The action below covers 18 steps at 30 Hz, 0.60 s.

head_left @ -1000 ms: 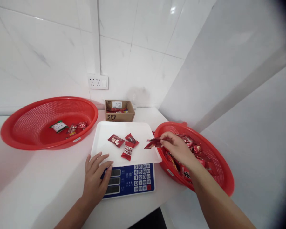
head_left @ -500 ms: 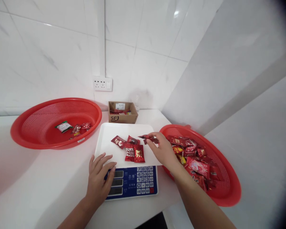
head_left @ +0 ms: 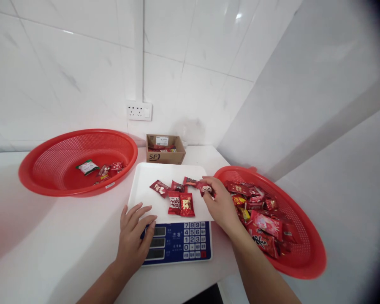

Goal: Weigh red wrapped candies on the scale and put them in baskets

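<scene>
A blue digital scale [head_left: 174, 245] carries a white weighing tray [head_left: 145, 173]. Several red-wrapped candies lie near the tray's middle, among them one with a gold print [head_left: 187, 204] and one with a white label [head_left: 174, 203]. My right hand [head_left: 220, 202] is over the tray's right side, its thumb and fingers closed on a red candy packet [head_left: 205, 188]. Just left of that packet lies a dark red candy [head_left: 190, 182]. My left hand [head_left: 135, 234], fingers spread, rests at the front left corner of the scale, partly covering its displays.
On the right, a red plastic basket [head_left: 316, 253] holds many red packets. Another red basket [head_left: 47, 154] at the left has a few packets and a white-and-green one. Behind the tray stands a small cardboard box [head_left: 165, 157] with packets inside, below a wall socket [head_left: 139, 111].
One dark red candy now lies on the tray where my right hand held packets. That hand has shifted slightly right, still pinching another packet. My left hand stays in place.
</scene>
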Available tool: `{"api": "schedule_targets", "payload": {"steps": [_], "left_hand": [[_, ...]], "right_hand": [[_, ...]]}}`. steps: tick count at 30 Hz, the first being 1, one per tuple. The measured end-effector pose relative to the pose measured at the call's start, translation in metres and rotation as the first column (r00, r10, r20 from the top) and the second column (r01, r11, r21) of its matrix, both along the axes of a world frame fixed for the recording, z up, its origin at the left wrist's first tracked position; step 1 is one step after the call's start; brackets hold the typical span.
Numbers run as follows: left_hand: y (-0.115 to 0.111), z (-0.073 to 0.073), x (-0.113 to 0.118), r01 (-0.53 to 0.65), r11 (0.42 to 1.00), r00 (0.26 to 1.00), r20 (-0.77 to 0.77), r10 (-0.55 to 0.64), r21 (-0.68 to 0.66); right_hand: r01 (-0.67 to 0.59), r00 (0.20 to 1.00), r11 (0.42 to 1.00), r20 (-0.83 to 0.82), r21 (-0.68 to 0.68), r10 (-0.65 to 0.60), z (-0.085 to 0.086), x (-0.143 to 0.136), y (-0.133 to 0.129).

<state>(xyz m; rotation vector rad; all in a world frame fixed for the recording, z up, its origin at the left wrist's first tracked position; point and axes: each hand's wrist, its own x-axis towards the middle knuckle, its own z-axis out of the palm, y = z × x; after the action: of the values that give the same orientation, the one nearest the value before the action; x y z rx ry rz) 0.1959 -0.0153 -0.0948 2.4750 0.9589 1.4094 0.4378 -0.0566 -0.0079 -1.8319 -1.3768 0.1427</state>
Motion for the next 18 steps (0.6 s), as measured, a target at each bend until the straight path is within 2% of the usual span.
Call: {"api": "schedule_targets", "payload": {"steps": [4, 9, 15, 18], "left_hand": [[0.000, 0.001, 0.000, -0.008, 1.000, 1.000, 0.005, 0.008, -0.001], [0.000, 0.001, -0.001, -0.015, 1.000, 1.000, 0.005, 0.015, 0.001], [0.000, 0.001, 0.000, -0.001, 1.000, 1.000, 0.001, 0.001, 0.013], [0.001, 0.001, 0.000, -0.003, 1.000, 1.000, -0.004, 0.003, 0.012]], "right_hand": [[0.004, 1.000, 1.000, 0.031, 0.025, -0.005, -0.005, 0.002, 0.000], [-0.025, 1.000, 0.997, -0.013, -0.071, 0.024, -0.014, 0.003, 0.002], [0.018, 0.972, 0.994, 0.236, -0.109, 0.008, -0.015, -0.005, 0.001], [0.009, 0.961, 0.964, 0.269, -0.266, 0.065, -0.010, -0.018, -0.002]]}}
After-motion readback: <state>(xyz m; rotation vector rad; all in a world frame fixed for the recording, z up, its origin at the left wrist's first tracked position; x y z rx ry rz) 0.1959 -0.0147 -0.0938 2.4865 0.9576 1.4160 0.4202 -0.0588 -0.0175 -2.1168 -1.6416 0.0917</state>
